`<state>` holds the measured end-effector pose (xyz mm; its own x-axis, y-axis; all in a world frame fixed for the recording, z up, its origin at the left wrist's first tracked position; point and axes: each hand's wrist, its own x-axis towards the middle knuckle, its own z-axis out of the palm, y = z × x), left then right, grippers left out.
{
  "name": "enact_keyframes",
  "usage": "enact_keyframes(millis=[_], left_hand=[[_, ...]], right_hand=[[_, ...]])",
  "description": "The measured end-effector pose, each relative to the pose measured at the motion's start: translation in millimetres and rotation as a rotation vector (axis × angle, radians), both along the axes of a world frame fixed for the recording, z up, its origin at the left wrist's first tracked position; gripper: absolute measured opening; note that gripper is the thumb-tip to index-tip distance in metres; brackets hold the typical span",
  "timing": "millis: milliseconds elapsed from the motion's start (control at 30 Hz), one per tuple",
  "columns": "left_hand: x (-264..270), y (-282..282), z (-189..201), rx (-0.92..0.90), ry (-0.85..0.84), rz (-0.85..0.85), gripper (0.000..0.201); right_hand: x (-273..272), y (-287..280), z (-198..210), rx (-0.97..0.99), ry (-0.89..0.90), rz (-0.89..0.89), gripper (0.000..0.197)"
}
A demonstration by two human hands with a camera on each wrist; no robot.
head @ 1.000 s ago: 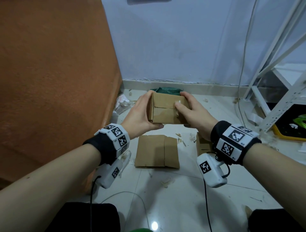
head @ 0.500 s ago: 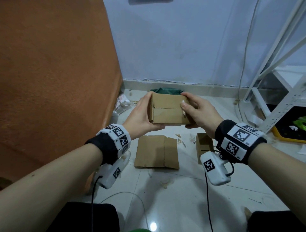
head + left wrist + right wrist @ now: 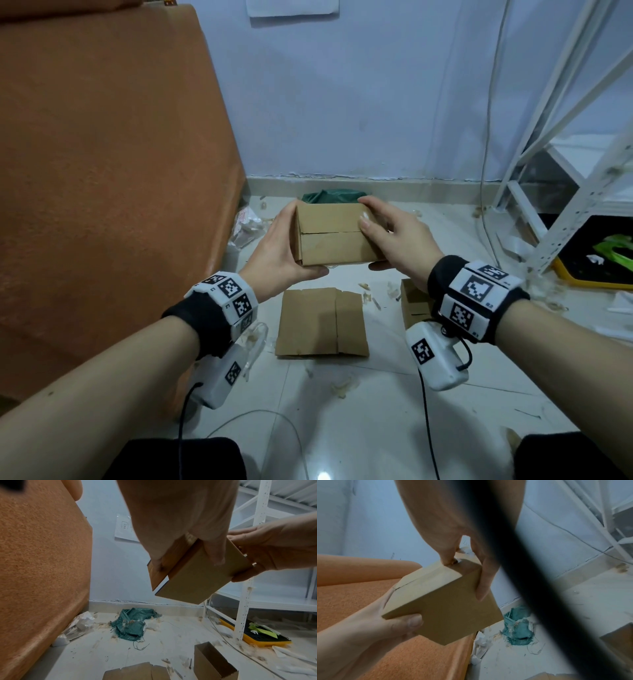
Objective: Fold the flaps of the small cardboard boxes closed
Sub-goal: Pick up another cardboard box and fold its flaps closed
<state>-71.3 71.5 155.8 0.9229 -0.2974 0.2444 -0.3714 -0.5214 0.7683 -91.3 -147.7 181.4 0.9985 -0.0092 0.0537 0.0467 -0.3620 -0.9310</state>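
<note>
A person holds a small cardboard box in the air above a littered white tiled floor, in the middle of the scene, an orange padded surface to the left and a white metal shelf frame to the right. The left hand grips the box's left end, thumb curled under the near bottom edge and fingers round the far side. The right hand grips the right end, thumb beneath and fingers bent over the top, fingertips pressing near the seam. On the face turned toward the person two flaps meet in a straight line, so that side looks folded shut. At the left end the wrist view shows a flap standing slightly proud of the box body, so that end may not be fully closed; the right end is hidden by the hand. On the floor nearer the person lies a flattened piece of cardboard, and just to its right a second small box stands with its top open. Judging from this, one box is almost closed and at least one more is left to fold.
</note>
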Motion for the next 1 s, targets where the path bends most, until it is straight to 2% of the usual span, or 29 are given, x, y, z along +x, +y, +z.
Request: enact_keyframes(millis=[300, 433, 533, 600, 667, 733, 767, 867, 1000], left_hand=[[1, -5, 0, -0.011, 0.053, -0.009, 0.097], [-2, -13, 4, 0.049, 0.005, 0.048, 0.114], [-4, -26, 10, 0.068, -0.086, 0.106, 0.119], [-3, -34, 11, 0.224, -0.211, 0.147, 0.120], [-3, -43, 8, 0.512, -0.301, 0.150, 0.121], [-3, -51, 5, 0.727, -0.330, 0.130, 0.122], [-4, -55, 3, 0.780, -0.318, 0.130, 0.124], [-2, -63, 1, 0.783, -0.235, 0.183, 0.128], [-1, -66, 4, 0.677, -0.162, 0.137, 0.113]], right_hand=[[2, 0, -2, 0.003, 0.009, -0.034, 0.035], [5, 5, 0, -0.050, -0.046, -0.127, 0.036], [9, 2, 3, -0.077, -0.014, -0.199, 0.045], [10, 1, 2, -0.184, -0.006, -0.188, 0.047], [8, 5, -1, -0.298, -0.049, -0.141, 0.047], [6, 12, -4, -0.364, -0.123, -0.082, 0.047], [5, 15, -6, -0.381, -0.154, -0.066, 0.047], [6, 17, -7, -0.405, -0.209, -0.088, 0.046], [10, 7, -9, -0.410, -0.178, -0.136, 0.042]])
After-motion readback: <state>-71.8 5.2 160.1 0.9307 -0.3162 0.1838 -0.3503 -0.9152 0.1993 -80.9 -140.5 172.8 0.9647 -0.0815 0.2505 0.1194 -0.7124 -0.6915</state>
